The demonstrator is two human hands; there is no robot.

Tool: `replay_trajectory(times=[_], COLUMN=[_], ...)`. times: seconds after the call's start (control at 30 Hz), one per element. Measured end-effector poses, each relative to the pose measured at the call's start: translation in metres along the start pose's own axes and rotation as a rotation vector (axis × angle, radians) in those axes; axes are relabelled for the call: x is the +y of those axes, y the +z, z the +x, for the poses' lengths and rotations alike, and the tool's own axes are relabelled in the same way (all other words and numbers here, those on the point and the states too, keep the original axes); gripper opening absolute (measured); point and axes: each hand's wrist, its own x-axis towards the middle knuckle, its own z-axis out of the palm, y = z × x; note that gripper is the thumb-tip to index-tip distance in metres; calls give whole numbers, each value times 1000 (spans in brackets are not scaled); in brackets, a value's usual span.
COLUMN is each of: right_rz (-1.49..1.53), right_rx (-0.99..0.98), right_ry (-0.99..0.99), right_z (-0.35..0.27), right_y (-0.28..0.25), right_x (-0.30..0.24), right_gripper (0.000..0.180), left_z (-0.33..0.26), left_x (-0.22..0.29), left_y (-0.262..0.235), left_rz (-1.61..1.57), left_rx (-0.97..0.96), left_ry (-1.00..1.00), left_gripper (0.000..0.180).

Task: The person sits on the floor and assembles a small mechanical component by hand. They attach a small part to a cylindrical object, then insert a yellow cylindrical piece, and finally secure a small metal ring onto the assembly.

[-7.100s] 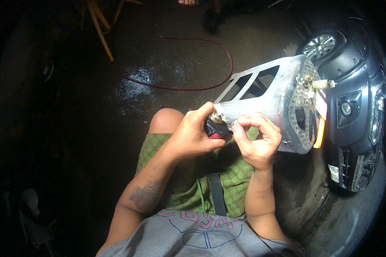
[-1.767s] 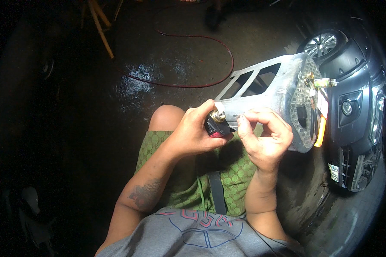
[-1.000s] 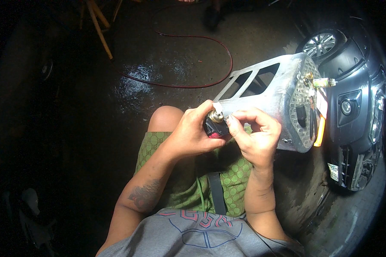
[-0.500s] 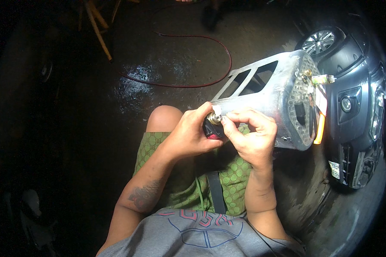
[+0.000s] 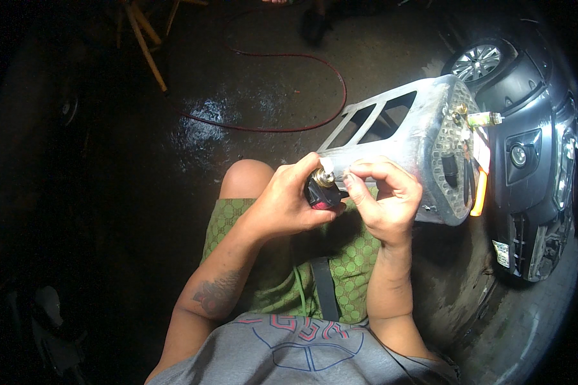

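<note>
A silvery metal frame (image 5: 412, 149) with cut-out windows and a perforated end plate rests over my lap, its far end toward the car. My left hand (image 5: 288, 203) grips a small black and red part with a brass fitting (image 5: 319, 187) at the frame's near corner. My right hand (image 5: 384, 199) pinches at the same corner, fingertips on a small piece beside the fitting that I cannot make out. An orange strip (image 5: 480, 190) and a small clear cylinder (image 5: 485, 119) sit on the frame's end plate.
A dark grey car front (image 5: 538, 160) with a wheel (image 5: 476, 61) stands at the right. A red hose (image 5: 282, 122) loops over the wet concrete floor ahead. Wooden sticks (image 5: 144, 42) lean at the upper left. My green patterned shorts (image 5: 315, 256) are below.
The frame has shifted slightly up and my right fingers have moved closer to the brass fitting. My left hand keeps its grip in the same place.
</note>
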Motion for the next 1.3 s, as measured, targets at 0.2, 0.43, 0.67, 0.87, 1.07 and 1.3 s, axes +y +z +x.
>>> replay_trajectory(times=[0.2,0.43,0.67,0.87,1.07,1.3], right_rz=[1,-112,-196,-241,-298,-295], right_rx=[26,43,35,25,-30,-58], right_ry=[-62,-203,-248,-269,-299,-325], right_z=[-3,-6,-4,-4,1,5], right_y=[-3,6,8,10,5,2], right_x=[-1,-9,-10,-12,-15,-17], right_gripper=[15,17,17,19,21,20], left_z=[0,2,0,-1,-1,1], left_x=[1,3,1,-5,-7,-3], left_y=[0,1,1,4,4,4], left_rz=[24,48,73,79,67,74], left_rx=[12,15,7,37,19,28], left_ry=[-15,10,-5,35,39,34], left_gripper=[48,47,49,44,43,45])
